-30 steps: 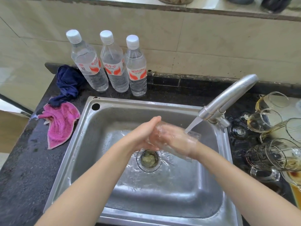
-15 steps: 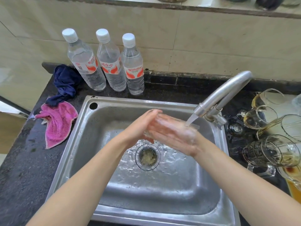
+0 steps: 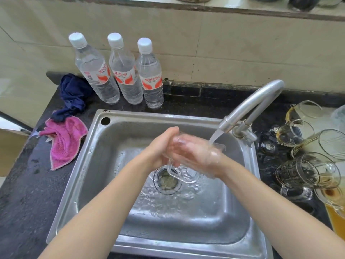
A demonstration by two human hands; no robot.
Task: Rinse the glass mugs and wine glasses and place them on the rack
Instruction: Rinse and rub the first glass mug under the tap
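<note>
Hands (image 3: 162, 146) around mug (image 3: 183, 165) (under tap)

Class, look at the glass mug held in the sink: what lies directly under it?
Under the glass mug lie the sink floor, with running water, and its drain strainer, holding greenish scraps. The mug's handle and the hands cover part of the strainer's rim.

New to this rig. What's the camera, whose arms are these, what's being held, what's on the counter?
No machine: a person wears one wide-angle camera on the head, looking down at their own bare arms. Left hand and right hand together hold a clear glass mug under the running tap, above the steel sink. On the dark counter: three water bottles, a pink cloth and a navy cloth at left; unwashed glasses lying at right.
</note>
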